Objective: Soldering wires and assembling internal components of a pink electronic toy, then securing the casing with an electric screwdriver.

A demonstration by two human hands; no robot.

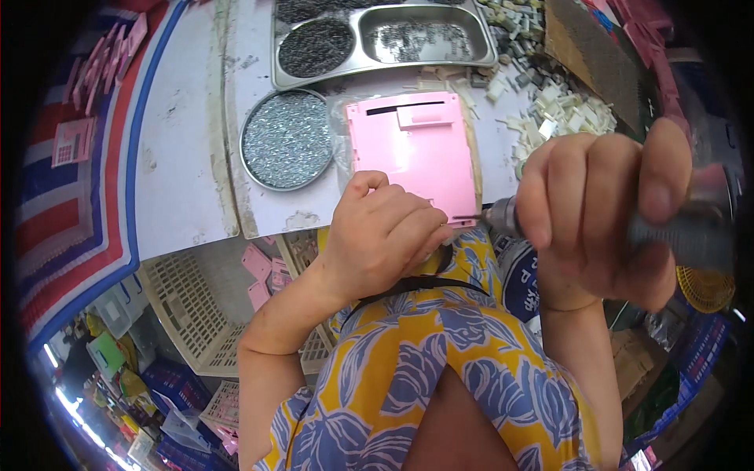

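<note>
Held up closest, the right hand (pixel 601 204) is wrapped firmly around a grey power driver (pixel 506 217), its thin bit pointing left. From that hand, the pink plastic panel (pixel 404 157) lies leftward and a little farther off on the table, looking slightly longer away from the person than across. I see the bit's tip at the panel's near right corner; whether it touches, I can't tell. Nearer still to the panel, the left hand (pixel 385 228) rests over its near edge, fingers curled, any grip hidden.
</note>
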